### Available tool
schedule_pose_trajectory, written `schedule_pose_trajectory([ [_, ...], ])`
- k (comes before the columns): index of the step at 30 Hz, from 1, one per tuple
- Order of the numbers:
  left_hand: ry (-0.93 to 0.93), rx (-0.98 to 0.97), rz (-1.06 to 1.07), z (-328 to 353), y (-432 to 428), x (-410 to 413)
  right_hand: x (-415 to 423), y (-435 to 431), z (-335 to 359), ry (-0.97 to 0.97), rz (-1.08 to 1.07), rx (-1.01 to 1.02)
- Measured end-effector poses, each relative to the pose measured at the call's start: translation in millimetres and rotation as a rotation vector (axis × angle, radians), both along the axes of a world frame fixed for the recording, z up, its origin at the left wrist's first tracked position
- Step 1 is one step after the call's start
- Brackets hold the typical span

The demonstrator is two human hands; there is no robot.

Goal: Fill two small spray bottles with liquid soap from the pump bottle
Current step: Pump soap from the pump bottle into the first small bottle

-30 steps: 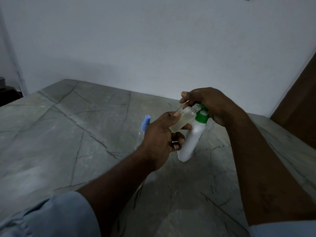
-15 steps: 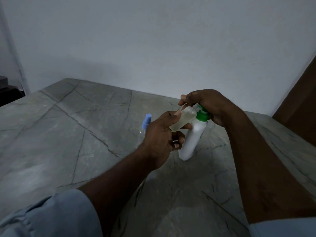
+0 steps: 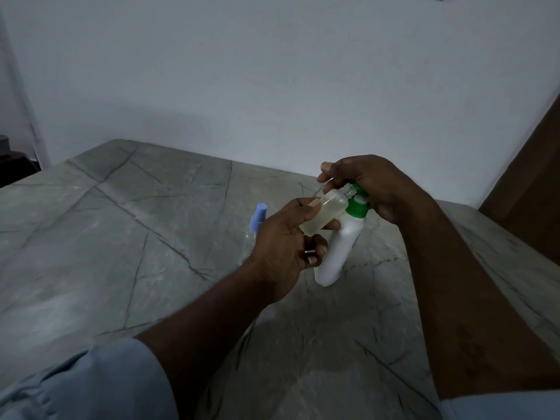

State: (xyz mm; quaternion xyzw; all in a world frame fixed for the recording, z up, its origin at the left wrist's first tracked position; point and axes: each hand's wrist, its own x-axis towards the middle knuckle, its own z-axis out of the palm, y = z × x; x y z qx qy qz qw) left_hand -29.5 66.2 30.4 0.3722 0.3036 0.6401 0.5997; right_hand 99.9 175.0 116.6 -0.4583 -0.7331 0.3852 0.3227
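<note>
Nearest the camera, two pale blue sleeves frame the bottom edge, with both bare forearms reaching forward over a grey stone tabletop crossed by dark veins. The left hand is closed around a small clear spray bottle: thumb pressed along its upper side, fingers curled beneath it, ring and little fingers folded into the palm. This bottle is uncapped, held tilted with its threaded neck pointing up and to the right, and it holds pale yellowish liquid over most of its length. Its open mouth sits just beside the green pump collar of the white pump bottle, which stands on the tabletop leaning slightly left. The right hand is cupped over the top of the pump bottle, fingers wrapped down around the pump head, thumb and forefinger extended toward the small bottle's neck; the nozzle itself is mostly hidden under the hand, so whether it touches the bottle mouth cannot be told. Behind the left hand, partly hidden by it, a second small clear spray bottle with a blue cap stands on the tabletop. Farther back, the tabletop meets a plain white wall; a brown wooden panel runs along the right edge.
</note>
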Motion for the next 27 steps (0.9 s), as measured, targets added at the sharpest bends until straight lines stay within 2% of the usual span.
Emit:
schedule_pose_trajectory([
  [19, 0.013, 0.006, -0.001, -2.0, 0.5, -0.3, 0.2, -4.7, -3.0, -0.002, 0.001, -0.074],
  [27, 0.005, 0.022, -0.017, -2.8, 1.3, -0.9, -0.4, -5.0, -0.4, -0.028, -0.008, 0.022],
])
